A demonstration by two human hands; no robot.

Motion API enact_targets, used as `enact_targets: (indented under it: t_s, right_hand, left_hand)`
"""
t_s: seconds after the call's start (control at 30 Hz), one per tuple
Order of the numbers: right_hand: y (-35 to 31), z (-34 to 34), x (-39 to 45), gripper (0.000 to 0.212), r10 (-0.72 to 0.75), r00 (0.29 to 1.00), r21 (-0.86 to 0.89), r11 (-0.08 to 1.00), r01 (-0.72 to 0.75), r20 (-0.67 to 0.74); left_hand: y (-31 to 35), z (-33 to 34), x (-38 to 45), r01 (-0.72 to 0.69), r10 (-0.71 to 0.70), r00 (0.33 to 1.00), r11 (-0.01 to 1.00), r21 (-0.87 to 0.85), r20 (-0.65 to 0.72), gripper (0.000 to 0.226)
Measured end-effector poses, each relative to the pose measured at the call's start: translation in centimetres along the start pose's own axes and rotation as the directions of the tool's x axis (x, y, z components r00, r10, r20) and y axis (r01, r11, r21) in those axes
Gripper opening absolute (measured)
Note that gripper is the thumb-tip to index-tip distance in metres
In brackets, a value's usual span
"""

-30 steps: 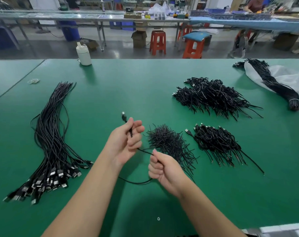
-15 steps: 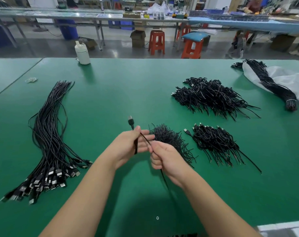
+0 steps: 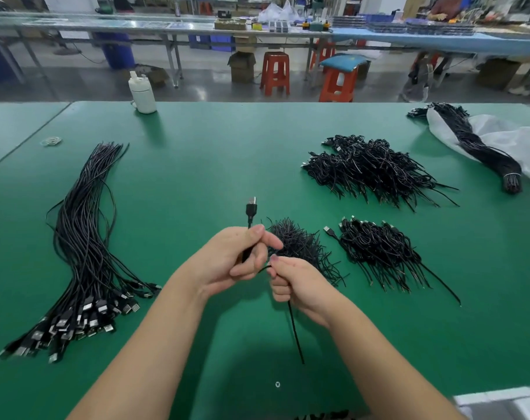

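Observation:
My left hand (image 3: 231,259) pinches a black USB cable (image 3: 251,210) just below its plug, which points up and away from me. My right hand (image 3: 294,283) grips the same cable lower down, fingers curled round it. The cable's free end (image 3: 297,338) hangs out below my right fist toward the table's near edge. Both hands hover close together above the green table (image 3: 197,177), just in front of a small heap of black twist ties (image 3: 303,247).
A long bundle of straight USB cables (image 3: 81,253) lies at the left. Two piles of coiled cables sit at the right, the far pile (image 3: 372,168) and the near pile (image 3: 378,253). A tied bundle (image 3: 481,150) rests on a white bag (image 3: 515,137). A white bottle (image 3: 142,93) stands at the far edge.
My hands have come together. The cable's loop that trailed on the table has been pulled through, and its free end now hangs straight below my right fist.

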State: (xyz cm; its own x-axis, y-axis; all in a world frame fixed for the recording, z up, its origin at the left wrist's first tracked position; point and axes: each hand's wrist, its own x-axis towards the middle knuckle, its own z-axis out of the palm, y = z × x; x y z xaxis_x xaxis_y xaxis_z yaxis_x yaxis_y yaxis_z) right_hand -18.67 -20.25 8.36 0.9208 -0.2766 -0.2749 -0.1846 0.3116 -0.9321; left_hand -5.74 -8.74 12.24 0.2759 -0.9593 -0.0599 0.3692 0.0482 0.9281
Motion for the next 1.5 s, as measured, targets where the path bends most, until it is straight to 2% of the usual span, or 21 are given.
enact_targets:
  t_s: [0.07, 0.13, 0.23, 0.3, 0.37, 0.5, 0.63, 0.8, 0.97, 1.0, 1.07, 1.13, 1.23, 1.33, 1.43, 1.5]
  right_hand:
    - [-0.6, -0.7, -0.1, 0.041, 0.016, 0.999, 0.059, 0.998, -0.014, -0.032]
    - [-1.1, -1.2, -0.1, 0.039, 0.008, 0.998, 0.092, 0.996, -0.003, -0.057]
    - [-1.7, -1.2, 0.1, 0.036, -0.024, 0.997, 0.106, 0.994, 0.031, -0.069]
    - [-2.1, -1.0, 0.0, 0.035, -0.055, 0.995, 0.022, 0.998, 0.057, -0.08]
    - [-2.6, -0.6, -0.3, 0.033, -0.1, 0.991, -0.139, 0.986, 0.088, -0.084]
    - [-3.3, 0.9, -1.5, 0.033, -0.188, 0.981, -0.368, 0.916, 0.159, -0.045]
    - [-2.3, 2.5, -2.1, 0.032, -0.195, 0.981, -0.524, 0.836, 0.166, 0.0]
    - [-0.9, 2.3, -1.9, 0.03, -0.111, 0.992, -0.493, 0.867, 0.069, -0.055]
    - [-1.1, 1.2, -1.8, 0.023, -0.132, 0.988, -0.593, 0.803, 0.057, -0.085]
    - [-1.0, 1.1, -1.8, 0.019, -0.13, 0.988, -0.567, 0.822, 0.059, -0.085]
    - [-0.9, 1.0, -1.8, 0.015, -0.117, 0.99, -0.407, 0.91, 0.075, -0.081]
    - [-0.9, 1.1, -1.7, 0.034, -0.117, 0.991, -0.189, 0.977, 0.102, -0.065]
    - [-1.0, 1.3, -1.6, 0.057, -0.186, 0.981, -0.002, 0.982, 0.187, -0.062]
    - [-0.8, 1.3, -1.5, 0.06, -0.224, 0.963, 0.02, 0.973, 0.23, -0.148]
    - [0.2, 1.5, -1.7, 0.059, -0.25, 0.953, 0.023, 0.966, 0.257, -0.171]
    - [0.8, 1.5, -1.8, 0.062, -0.265, 0.947, 0.043, 0.96, 0.277, -0.182]
  left_hand:
    - [0.4, -0.5, -0.5, 0.052, -0.08, 0.99, 0.972, 0.227, 0.117, 0.048]
    - [0.6, -0.9, -0.9, 0.102, -0.176, 0.972, 0.91, 0.403, 0.153, 0.045]
    - [0.4, -0.5, -1.0, 0.205, -0.322, 0.94, 0.802, 0.561, 0.116, 0.044]
    - [-0.3, -0.1, -0.7, 0.28, -0.364, 0.931, 0.751, 0.598, 0.02, 0.04]
    - [-1.0, 0.2, -0.5, 0.301, -0.291, 0.951, 0.801, 0.518, -0.102, 0.037]
    - [-1.6, 0.3, 0.3, 0.126, -0.077, 0.964, 0.975, 0.184, -0.255, 0.039]
    - [-1.6, 1.3, 1.2, -0.026, -0.034, 0.944, 0.984, -0.175, -0.328, 0.044]
    - [-1.1, 2.3, 1.1, -0.092, 0.008, 0.94, 0.968, -0.232, -0.34, 0.036]
    - [-1.1, 2.8, 1.0, -0.094, 0.023, 0.93, 0.98, -0.177, -0.366, 0.034]
    - [-1.2, 2.8, 0.9, -0.092, 0.021, 0.931, 0.98, -0.177, -0.365, 0.033]
    - [-1.3, 2.8, 0.9, -0.081, 0.008, 0.937, 0.978, -0.194, -0.349, 0.032]
    - [-1.3, 2.9, 0.9, -0.061, -0.009, 0.948, 0.976, -0.208, -0.319, 0.031]
    - [-1.4, 3.1, 0.8, 0.0, -0.053, 0.96, 0.982, -0.19, -0.274, 0.031]
    - [-1.2, 2.9, 0.8, 0.063, -0.087, 0.984, 0.987, -0.149, -0.159, 0.037]
    - [-0.9, 2.6, 0.6, 0.159, -0.164, 0.986, 0.98, -0.12, -0.034, 0.038]
    - [-0.6, 2.7, 0.5, 0.199, -0.2, 0.98, 0.975, -0.097, -0.001, 0.038]
